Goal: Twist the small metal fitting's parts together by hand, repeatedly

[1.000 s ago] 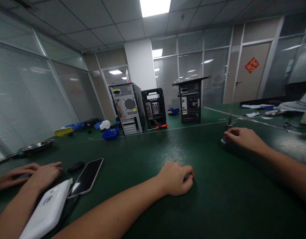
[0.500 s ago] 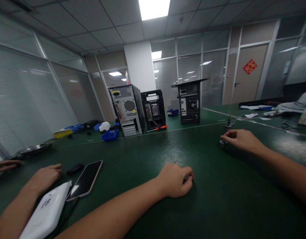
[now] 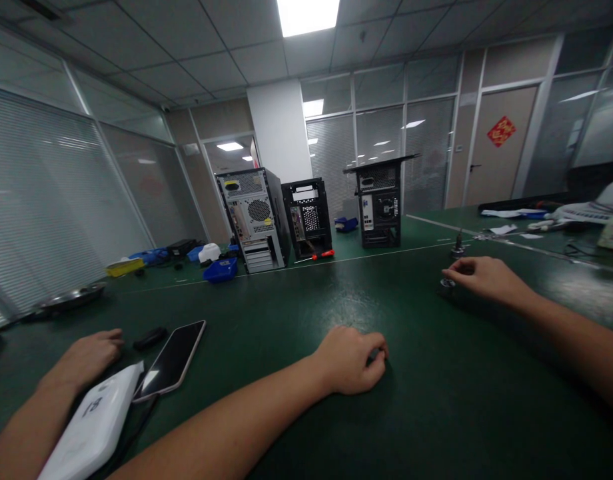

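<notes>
My left hand [image 3: 354, 360] rests on the green table with its fingers curled in, and nothing shows in it. Further right, my right hand [image 3: 481, 277] pinches at the top of a small round metal part [image 3: 447, 285] on the tabletop. Just behind those fingers stands a dark metal piece [image 3: 458, 248] with a thin upright tip. To the left of my forearm lie a smartphone [image 3: 174, 360], a white box-like device [image 3: 94, 420] with dark print, and a small black object [image 3: 150, 339].
Another person's hand [image 3: 94, 350] rests beside the white device. Computer cases [image 3: 259, 220] stand along the back, with a red-handled screwdriver [image 3: 324, 255] before them. A blue bin [image 3: 220, 270] and a metal dish [image 3: 72, 297] sit left. The green table [image 3: 286, 313] extends rightward.
At the far left edge, another person's hand has drawn out of view almost entirely. My two hands stay practically where they were.
</notes>
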Available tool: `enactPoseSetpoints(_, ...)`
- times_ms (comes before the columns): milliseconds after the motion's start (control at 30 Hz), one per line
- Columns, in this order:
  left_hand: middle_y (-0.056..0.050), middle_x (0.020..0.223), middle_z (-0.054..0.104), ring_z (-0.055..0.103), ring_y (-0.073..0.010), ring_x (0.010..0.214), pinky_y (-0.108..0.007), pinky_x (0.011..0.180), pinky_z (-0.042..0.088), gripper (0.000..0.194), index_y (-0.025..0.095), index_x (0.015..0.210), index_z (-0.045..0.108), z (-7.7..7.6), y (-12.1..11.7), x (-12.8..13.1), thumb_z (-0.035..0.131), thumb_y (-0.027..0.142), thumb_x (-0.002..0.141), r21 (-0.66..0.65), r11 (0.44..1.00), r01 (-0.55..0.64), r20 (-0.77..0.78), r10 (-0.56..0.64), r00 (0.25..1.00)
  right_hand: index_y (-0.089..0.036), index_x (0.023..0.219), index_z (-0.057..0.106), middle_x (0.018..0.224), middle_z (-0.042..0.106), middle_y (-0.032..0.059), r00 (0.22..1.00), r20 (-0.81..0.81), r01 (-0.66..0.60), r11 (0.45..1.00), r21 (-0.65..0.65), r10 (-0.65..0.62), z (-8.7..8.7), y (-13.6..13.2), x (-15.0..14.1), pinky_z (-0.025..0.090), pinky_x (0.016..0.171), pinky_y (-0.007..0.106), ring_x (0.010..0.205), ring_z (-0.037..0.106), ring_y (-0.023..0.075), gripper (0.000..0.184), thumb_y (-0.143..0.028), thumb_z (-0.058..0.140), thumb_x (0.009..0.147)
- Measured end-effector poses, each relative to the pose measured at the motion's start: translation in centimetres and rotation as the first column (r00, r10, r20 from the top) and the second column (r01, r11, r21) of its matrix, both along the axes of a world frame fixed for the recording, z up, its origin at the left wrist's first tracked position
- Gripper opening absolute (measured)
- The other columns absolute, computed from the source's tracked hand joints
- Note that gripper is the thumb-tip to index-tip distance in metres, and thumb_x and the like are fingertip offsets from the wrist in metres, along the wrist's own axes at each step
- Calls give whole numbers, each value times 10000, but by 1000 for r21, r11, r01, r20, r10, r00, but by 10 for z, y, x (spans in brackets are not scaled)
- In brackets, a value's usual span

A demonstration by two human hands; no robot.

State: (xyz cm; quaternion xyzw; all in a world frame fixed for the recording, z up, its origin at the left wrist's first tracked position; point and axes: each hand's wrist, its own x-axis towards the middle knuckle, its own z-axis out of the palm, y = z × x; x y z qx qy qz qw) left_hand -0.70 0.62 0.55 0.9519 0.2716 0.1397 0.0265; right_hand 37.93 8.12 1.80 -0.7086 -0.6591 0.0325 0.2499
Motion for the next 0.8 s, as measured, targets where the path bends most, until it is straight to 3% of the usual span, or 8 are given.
enactPoseSetpoints(800,18,773,689,644,-160,671,-258,645,460,191,237,1037,634,4,-2,0,499,291,914,5,1000,-9,-40,9,999,-198,953,680,979,707,82,998,-54,-43,999,-30,41,-1,3,1,480,754,339,873,647,221,509,-656,545,776)
